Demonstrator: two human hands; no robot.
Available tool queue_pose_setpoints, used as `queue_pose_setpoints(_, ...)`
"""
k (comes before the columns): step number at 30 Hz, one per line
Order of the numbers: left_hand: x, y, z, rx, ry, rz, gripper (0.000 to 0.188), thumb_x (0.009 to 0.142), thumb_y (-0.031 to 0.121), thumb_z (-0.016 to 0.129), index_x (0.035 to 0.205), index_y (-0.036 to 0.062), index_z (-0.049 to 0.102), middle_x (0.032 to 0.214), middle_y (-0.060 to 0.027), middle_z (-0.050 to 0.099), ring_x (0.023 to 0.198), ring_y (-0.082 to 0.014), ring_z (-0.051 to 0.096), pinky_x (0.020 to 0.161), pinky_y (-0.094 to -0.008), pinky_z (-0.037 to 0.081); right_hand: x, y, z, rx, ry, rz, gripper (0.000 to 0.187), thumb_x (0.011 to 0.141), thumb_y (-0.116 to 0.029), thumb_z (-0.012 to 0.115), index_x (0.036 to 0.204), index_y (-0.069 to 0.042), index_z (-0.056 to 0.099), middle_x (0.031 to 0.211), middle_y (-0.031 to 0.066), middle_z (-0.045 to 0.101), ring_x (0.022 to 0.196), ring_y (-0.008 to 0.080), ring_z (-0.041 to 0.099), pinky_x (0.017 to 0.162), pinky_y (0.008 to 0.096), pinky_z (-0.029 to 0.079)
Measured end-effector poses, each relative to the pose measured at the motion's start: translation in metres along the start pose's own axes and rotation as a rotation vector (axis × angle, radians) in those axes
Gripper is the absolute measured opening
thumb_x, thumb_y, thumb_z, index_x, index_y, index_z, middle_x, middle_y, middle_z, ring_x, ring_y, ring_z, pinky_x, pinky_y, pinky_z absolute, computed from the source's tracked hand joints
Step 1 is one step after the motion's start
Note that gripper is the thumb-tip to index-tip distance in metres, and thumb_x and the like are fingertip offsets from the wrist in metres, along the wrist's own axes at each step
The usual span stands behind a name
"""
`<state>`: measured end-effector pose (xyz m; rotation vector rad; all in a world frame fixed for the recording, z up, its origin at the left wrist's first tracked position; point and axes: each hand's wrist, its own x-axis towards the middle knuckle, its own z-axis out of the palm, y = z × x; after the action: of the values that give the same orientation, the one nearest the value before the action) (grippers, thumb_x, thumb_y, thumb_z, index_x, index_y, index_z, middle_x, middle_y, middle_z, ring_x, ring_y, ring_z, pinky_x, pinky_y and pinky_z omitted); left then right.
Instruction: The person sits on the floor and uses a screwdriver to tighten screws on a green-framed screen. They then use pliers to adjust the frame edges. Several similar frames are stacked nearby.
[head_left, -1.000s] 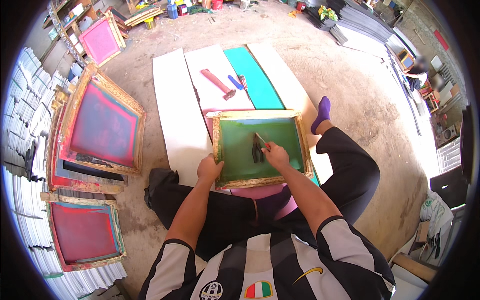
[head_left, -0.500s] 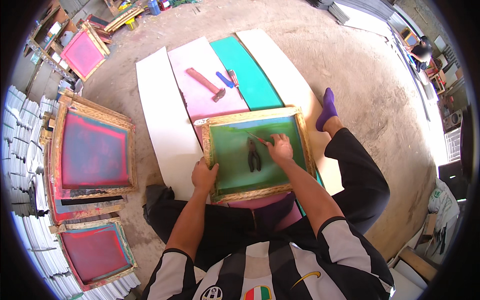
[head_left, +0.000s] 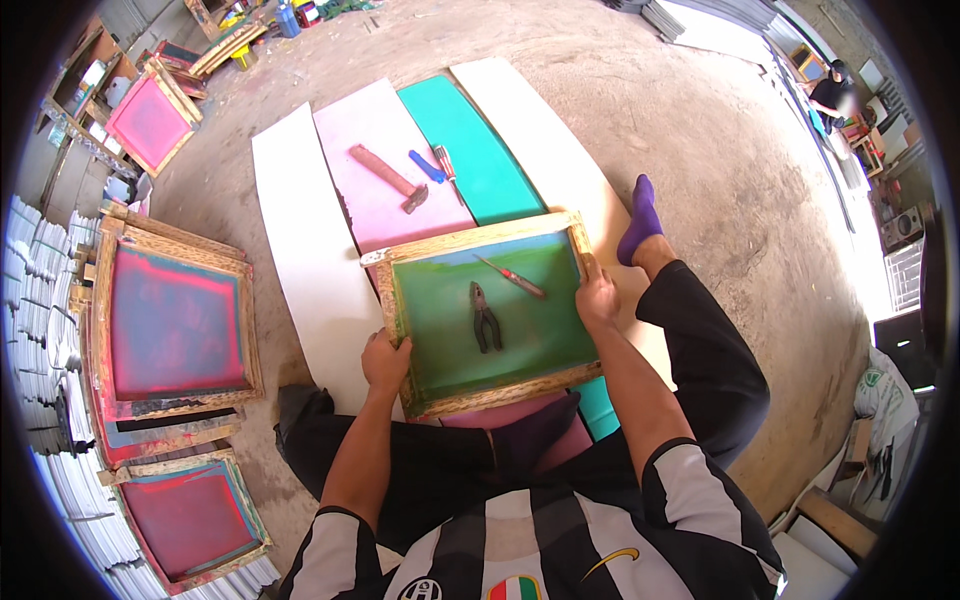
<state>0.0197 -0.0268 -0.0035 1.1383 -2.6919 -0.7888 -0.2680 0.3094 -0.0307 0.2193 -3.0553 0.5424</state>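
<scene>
In front of me lies a wooden screen-printing frame [head_left: 500, 398] with green mesh. My left hand [head_left: 385, 362] is closed round its left rail, thumb over the top. On the right rail, my right hand [head_left: 598, 297] grips the wood, its fingers partly hidden. Black-handled pliers [head_left: 485, 325] rest on the mesh, jaws pointing away from me. Beside them, to the upper right, lies a screwdriver [head_left: 524, 284] with a red handle, touched by neither hand. Beyond the frame, a hammer [head_left: 388, 178], a blue-handled tool [head_left: 427, 166] and another screwdriver [head_left: 447, 172] lie on coloured sheets.
White, pink and teal sheets [head_left: 470, 140] spread under the frame. Other framed screens [head_left: 180, 320] lean at my left beside stacks of white sheets [head_left: 40, 330]. My foot in a purple sock [head_left: 638, 215] is to the right. Another person [head_left: 830, 98] sits far right.
My right hand has let go of the red-handled screwdriver, leaving it on the mesh, and moved right to hold the frame's right rail. The left hand keeps its hold.
</scene>
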Motion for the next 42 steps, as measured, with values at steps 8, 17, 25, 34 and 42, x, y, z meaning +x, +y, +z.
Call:
queue_pose_setpoints(8,-0.019,0.027,0.007,-0.178,0.079,-0.235,0.04,0.081,0.035,0.086,0.097,0.0,0.076,0.089,-0.0201,0.073,0.087,-0.042,0.072,0.08,-0.0528,0.056,0.11,-0.077,-0.021,-0.039,-0.08,-0.243,0.05,0.099,-0.012,0.055,0.146,-0.028,0.059,0.12,0.0162,0.072,0.111,0.0411,0.07,0.095,0.0528,0.059)
queue_pose_setpoints(17,-0.039,0.04,0.006,-0.24,-0.091,-0.312,0.053,0.082,0.047,0.087,0.104,0.0001,0.076,0.096,-0.0217,0.074,0.094,-0.0413,0.073,0.083,-0.0506,0.057,0.132,-0.115,-0.005,0.052,-0.303,-0.327,0.062,0.093,-0.026,0.076,0.152,-0.017,0.06,0.159,0.0226,0.051,0.146,0.0417,0.049,0.12,0.0519,0.043)
queue_pose_setpoints(25,-0.012,0.003,-0.033,0.207,-0.127,0.6,0.066,0.076,0.034,0.089,0.136,0.0119,0.069,0.143,-0.0112,0.062,0.147,-0.035,0.048,0.121,-0.0487,0.041,0.03,-0.066,0.013,-0.104,-0.167,-0.202,0.068,0.09,-0.032,0.08,0.152,-0.018,0.058,0.166,0.0199,0.04,0.156,0.0411,0.034,0.124,0.0599,0.032)
queue_pose_setpoints(34,0.009,-0.009,-0.005,0.343,-0.267,0.965,0.061,0.078,0.034,0.085,0.132,0.0097,0.07,0.127,-0.0068,0.066,0.137,-0.0293,0.055,0.124,-0.0491,0.038,-0.045,-0.059,-0.026,0.165,-0.168,0.288,0.095,0.088,-0.045,0.081,0.165,-0.019,0.033,0.158,0.03,0.04,0.142,0.0485,0.049,0.107,0.0571,0.051)
queue_pose_setpoints(42,-0.01,0.004,0.0,0.381,-0.068,1.088,0.052,0.077,0.04,0.084,0.117,0.0089,0.072,0.109,-0.0057,0.066,0.118,-0.0264,0.063,0.123,-0.0513,0.038,-0.018,-0.054,-0.012,0.316,-0.018,0.177,0.089,0.088,-0.025,0.073,0.165,-0.016,0.03,0.142,0.0265,0.06,0.122,0.0473,0.066,0.104,0.0545,0.053)
